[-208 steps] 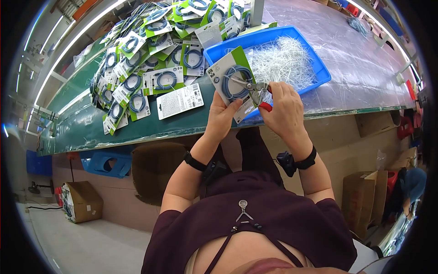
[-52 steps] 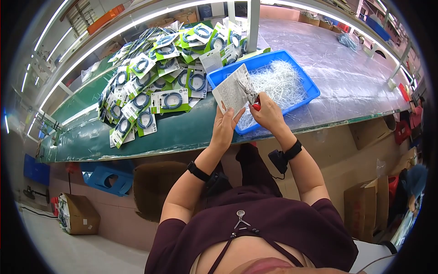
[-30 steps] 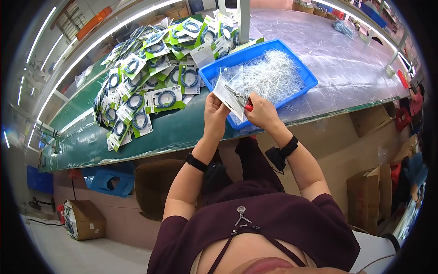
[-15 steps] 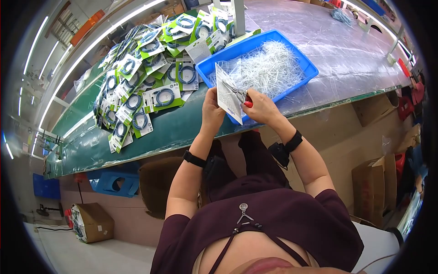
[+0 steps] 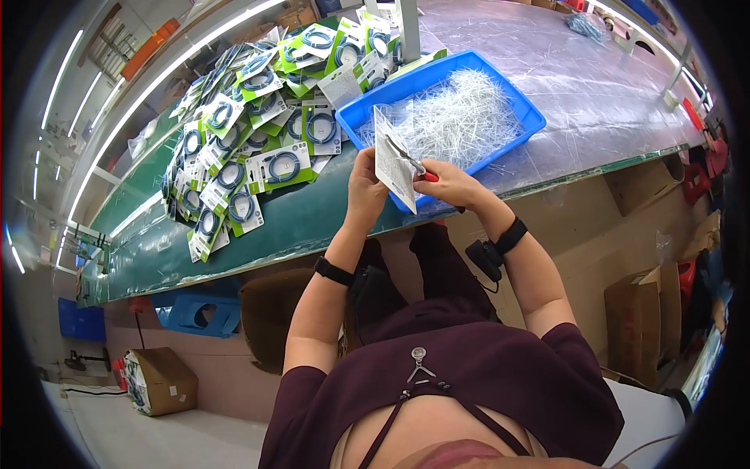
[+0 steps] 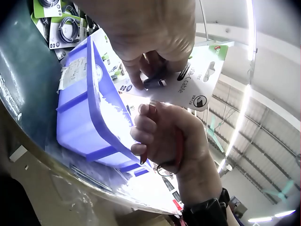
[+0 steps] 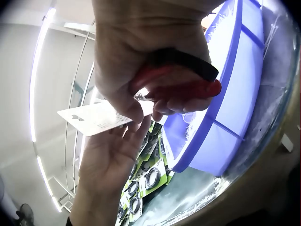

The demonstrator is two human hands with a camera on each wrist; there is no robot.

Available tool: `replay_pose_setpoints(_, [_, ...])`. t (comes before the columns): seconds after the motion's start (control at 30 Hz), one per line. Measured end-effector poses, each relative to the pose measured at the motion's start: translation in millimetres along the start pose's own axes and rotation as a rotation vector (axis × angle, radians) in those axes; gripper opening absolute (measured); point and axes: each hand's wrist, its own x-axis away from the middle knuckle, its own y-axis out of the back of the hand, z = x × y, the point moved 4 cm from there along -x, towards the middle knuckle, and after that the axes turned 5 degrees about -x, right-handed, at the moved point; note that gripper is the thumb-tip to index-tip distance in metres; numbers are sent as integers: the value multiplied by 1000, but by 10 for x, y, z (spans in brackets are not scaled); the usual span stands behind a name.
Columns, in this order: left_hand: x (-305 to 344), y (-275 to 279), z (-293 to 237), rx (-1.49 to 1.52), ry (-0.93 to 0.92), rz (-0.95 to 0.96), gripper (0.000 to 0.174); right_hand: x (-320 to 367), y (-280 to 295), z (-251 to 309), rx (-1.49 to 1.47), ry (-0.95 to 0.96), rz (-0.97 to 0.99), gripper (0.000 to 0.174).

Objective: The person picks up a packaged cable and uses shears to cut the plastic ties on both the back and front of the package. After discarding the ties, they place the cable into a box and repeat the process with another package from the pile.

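My left hand (image 5: 364,187) holds a carded USB-C cable package (image 5: 394,160) upright and turned nearly edge-on in the head view, its printed back toward the right. In the left wrist view, the fingers of that hand curl around the dark cable on the card's front. My right hand (image 5: 455,187) grips red-handled cutting pliers (image 5: 426,176). Their metal tips lie against the back side of the card. In the right wrist view, the red handles (image 7: 188,92) sit in the curled fingers, close to the white card (image 7: 96,117). Both hands are at the near edge of a blue tray (image 5: 512,141).
White thin plastic strips (image 5: 465,109) fill much of the tray. A large pile of carded cables (image 5: 258,117) covers the left part of the green bench (image 5: 305,207). A metal post (image 5: 408,31) stands behind the tray. Cardboard boxes (image 5: 642,324) stand on the floor.
The card has turned from face-up, to back-up, to nearly edge-on. Since half a second ago, my right hand has shifted slightly right. A loose back-up card on the bench is gone since the first frame.
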Motion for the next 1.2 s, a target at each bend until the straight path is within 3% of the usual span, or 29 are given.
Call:
replay_pose_setpoints(0.2, [-37,42,165,-1,-19,1,34,-13,-14,-25,200,120,-138,32])
replay_pose_setpoints(0.57, [-61,8,149,-219,-35,-15,32,-11,-8,-98,240,93,-159,32])
replay_pose_setpoints(0.77, [-72,-37,73,-400,-203,-64,32,-10,6,-73,270,147,-182,33])
replay_pose_setpoints(0.97, [-195,-3,224,-570,-268,-35,32,-41,63,-112,289,35,-156,31])
replay_pose_setpoints(1.07, [-212,-35,281,-284,-45,-30,33,-65,175,-136,298,-1,-179,31])
replay_pose_setpoints(1.1, [-207,-37,273,-286,-36,-32,33,-63,223,-145,296,-5,-208,30])
replay_pose_setpoints(1.2, [-194,7,275,167,48,-34,35,93,289,-141,339,58,-314,28])
